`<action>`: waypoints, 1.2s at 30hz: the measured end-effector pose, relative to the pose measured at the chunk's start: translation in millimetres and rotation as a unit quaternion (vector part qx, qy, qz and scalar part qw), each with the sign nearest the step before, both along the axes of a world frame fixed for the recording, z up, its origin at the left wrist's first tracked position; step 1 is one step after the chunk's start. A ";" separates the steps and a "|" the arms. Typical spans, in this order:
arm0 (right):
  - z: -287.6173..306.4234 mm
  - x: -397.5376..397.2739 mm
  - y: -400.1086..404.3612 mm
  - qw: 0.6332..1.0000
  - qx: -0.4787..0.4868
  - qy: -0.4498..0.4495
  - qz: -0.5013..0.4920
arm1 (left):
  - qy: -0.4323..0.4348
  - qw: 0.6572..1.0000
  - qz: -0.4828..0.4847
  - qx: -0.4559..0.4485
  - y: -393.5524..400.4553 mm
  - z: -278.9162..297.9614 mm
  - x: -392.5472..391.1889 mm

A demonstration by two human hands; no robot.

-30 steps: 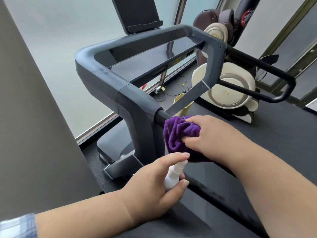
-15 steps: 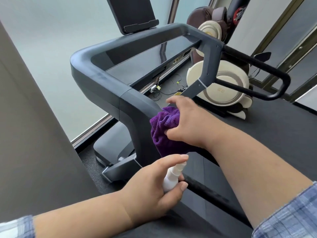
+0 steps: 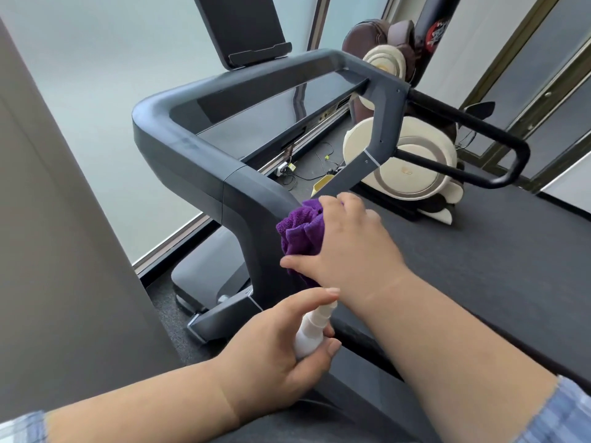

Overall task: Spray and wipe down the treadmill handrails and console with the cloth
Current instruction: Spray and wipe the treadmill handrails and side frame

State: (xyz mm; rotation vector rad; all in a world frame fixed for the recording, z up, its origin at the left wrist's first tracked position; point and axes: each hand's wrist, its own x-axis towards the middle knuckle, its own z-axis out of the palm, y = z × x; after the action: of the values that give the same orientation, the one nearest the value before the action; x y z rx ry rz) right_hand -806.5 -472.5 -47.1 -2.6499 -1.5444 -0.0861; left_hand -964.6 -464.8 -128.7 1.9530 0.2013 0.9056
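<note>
Purple cloth (image 3: 300, 231), white spray bottle (image 3: 311, 330), dark grey treadmill (image 3: 198, 161).

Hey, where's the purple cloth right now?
The purple cloth is mid-frame in the head view, bunched under the right hand against the treadmill's near upright, just above the white spray bottle.

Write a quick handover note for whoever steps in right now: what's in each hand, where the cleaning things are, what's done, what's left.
Right hand: grips the purple cloth, bunched against the near handrail where it meets the upright.
Left hand: holds the white spray bottle, forefinger over the nozzle, low by the belt edge.
Done: cannot tell which parts are already clean.
Left, likely: the top bar, the far handrail and the console screen.
</note>
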 end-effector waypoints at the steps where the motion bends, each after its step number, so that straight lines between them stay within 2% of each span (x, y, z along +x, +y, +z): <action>1: 2.6 -1.1 9.3 1.000 -0.016 -0.022 -0.004 | 0.001 1.000 0.004 -0.001 0.3 0.2 -1.7; 6: 14.3 -3.8 38.3 0.993 -0.097 -0.067 0.024 | -0.002 1.000 -0.004 -0.024 -6.1 0.8 -7.3; 10: 19.2 7.3 24.0 0.993 -0.113 -0.019 0.021 | -0.001 0.999 -0.004 -0.039 -12.4 -1.1 -8.6; 13: 23.7 24.3 -6.0 0.989 -0.144 -0.014 -0.001 | 0.002 0.999 -0.004 -0.036 -13.7 -3.5 -12.1; 16: 24.1 28.3 -26.6 0.990 -0.140 0.007 -0.015 | 0.000 0.999 0.011 -0.033 -9.3 -7.1 -19.6; 23: 15.5 -2.0 17.1 0.989 -0.119 -0.087 0.004 | 0.002 0.999 0.029 -0.032 -8.1 -6.5 -18.8; 28: 9.7 -1.5 24.2 0.995 -0.078 -0.059 0.027 | 0.026 0.999 0.003 -0.027 -24.3 -6.6 -0.9; 32: 14.6 22.6 -10.5 0.994 -0.107 -0.004 -0.001 | 0.013 0.999 -0.015 -0.036 -33.8 -8.1 5.8; 36: 13.8 26.9 -34.8 0.994 -0.107 -0.022 -0.014 | 0.022 0.999 -0.010 -0.045 -29.3 -14.2 0.6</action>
State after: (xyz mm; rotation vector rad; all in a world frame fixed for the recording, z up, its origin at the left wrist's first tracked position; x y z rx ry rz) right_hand -779.7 -507.3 -33.2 -2.8504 -1.6160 0.0225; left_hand -964.0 -494.1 -142.9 1.8896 0.2437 0.8283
